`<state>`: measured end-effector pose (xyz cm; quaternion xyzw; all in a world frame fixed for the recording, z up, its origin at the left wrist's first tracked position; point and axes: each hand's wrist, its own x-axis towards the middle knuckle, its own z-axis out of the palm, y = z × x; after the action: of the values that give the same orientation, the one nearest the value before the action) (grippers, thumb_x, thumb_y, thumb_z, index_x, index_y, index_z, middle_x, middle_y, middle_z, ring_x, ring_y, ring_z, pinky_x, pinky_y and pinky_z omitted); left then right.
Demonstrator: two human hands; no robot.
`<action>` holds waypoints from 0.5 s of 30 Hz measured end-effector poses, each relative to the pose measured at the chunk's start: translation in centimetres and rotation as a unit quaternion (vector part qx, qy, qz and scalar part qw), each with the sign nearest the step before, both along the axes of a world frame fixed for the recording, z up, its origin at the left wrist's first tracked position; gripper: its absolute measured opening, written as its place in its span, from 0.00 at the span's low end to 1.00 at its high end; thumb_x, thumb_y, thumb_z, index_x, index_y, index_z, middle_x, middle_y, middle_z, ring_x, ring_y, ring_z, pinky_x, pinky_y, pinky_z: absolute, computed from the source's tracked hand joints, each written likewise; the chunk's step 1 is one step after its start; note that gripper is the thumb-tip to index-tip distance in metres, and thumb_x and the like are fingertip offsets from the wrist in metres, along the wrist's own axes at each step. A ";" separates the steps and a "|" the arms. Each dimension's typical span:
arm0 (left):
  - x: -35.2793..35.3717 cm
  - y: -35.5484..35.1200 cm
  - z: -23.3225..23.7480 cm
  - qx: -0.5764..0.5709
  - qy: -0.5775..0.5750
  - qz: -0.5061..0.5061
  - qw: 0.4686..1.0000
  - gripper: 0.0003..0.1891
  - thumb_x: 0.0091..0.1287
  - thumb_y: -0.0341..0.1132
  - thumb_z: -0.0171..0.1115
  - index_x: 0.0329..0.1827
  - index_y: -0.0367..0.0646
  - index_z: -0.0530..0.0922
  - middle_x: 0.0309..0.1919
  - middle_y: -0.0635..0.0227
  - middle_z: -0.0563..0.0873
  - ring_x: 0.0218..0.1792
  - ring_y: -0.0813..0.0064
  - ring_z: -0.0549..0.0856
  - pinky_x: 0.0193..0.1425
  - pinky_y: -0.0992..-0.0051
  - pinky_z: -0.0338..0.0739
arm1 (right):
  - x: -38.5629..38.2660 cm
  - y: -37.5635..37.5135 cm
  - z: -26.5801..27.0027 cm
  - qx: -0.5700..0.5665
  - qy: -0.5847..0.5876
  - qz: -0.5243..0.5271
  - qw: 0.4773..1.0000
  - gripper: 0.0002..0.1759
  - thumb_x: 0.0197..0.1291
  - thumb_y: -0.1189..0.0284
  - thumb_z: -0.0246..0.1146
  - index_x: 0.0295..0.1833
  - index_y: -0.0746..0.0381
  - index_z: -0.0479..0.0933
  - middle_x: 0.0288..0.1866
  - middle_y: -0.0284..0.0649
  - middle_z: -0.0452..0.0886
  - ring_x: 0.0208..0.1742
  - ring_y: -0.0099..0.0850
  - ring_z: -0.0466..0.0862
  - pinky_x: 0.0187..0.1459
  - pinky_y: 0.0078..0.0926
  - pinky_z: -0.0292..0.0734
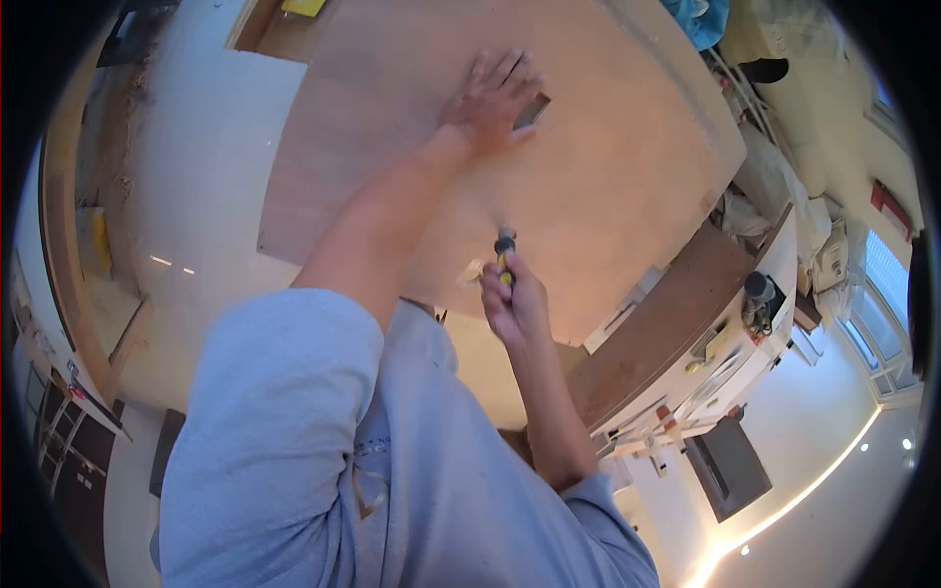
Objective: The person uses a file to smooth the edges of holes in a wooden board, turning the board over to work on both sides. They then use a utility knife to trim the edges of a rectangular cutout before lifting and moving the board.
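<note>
My left hand [493, 106] lies flat with its fingers spread on a large brown wooden panel [608, 186]. Between its thumb and fingers shows a small dark rectangular piece [532, 112], partly covered by the hand. Closer to my body, my right hand [516, 302] is wrapped round a hand tool [505, 253] with a yellow and black handle and a short grey end. That grey end points away from me over the panel; its exact kind cannot be made out. A small pale scrap [472, 272] sits just left of the right hand.
A brown board or bench top [676, 309] runs along the right, beside a white surface holding tools and a dark power tool [760, 291]. Wrapped bundles [774, 181] stand behind it. At top left is a wooden box [270, 29] with a yellow item.
</note>
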<state>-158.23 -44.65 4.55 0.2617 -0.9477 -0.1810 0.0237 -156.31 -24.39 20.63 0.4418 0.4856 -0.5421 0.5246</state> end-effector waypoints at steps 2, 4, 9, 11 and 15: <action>-0.2 0.5 0.2 -0.018 -0.001 -0.003 1.000 0.40 0.68 0.64 0.52 0.80 0.56 0.58 0.81 0.62 0.52 0.83 0.65 0.44 0.82 0.46 0.32 | 1.4 1.0 5.5 -0.019 0.019 0.106 0.994 0.16 0.73 0.70 0.54 0.62 0.59 0.63 0.29 0.34 0.70 0.16 0.20 0.63 0.15 0.19 0.56; -0.3 0.5 -0.4 -0.001 0.032 -0.003 0.999 0.40 0.67 0.64 0.54 0.79 0.56 0.60 0.81 0.61 0.54 0.82 0.63 0.46 0.82 0.45 0.35 | 2.4 2.5 5.1 -0.021 0.058 0.204 0.977 0.27 0.72 0.70 0.55 0.72 0.56 0.56 0.28 0.34 0.70 0.16 0.20 0.64 0.15 0.18 0.56; -0.2 0.3 -0.1 -0.006 0.045 0.002 0.999 0.40 0.66 0.64 0.56 0.79 0.57 0.61 0.81 0.60 0.55 0.82 0.62 0.47 0.81 0.44 0.37 | -0.5 6.0 -3.9 -0.029 0.184 0.534 0.825 0.41 0.70 0.69 0.57 0.82 0.53 0.44 0.28 0.40 0.71 0.21 0.25 0.72 0.20 0.27 0.68; -0.4 0.2 -0.5 -0.007 0.047 -0.001 0.999 0.40 0.66 0.64 0.56 0.79 0.57 0.61 0.81 0.60 0.55 0.82 0.62 0.47 0.81 0.44 0.37 | -3.4 7.4 -3.6 -0.018 0.239 0.696 0.676 0.40 0.68 0.70 0.57 0.82 0.53 0.48 0.28 0.44 0.73 0.25 0.30 0.78 0.24 0.36 0.75; 0.0 0.8 -0.3 -0.019 0.021 0.001 1.000 0.40 0.67 0.64 0.55 0.79 0.57 0.60 0.81 0.61 0.55 0.82 0.63 0.47 0.81 0.44 0.36 | -7.5 5.7 7.5 0.056 0.294 0.940 0.165 0.29 0.68 0.75 0.52 0.75 0.54 0.65 0.36 0.49 0.76 0.37 0.44 0.83 0.37 0.45 0.81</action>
<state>-158.26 -43.89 4.27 0.2586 -0.9500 -0.1683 0.0490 -163.86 -18.69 28.16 -0.5134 0.6802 0.3004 0.4283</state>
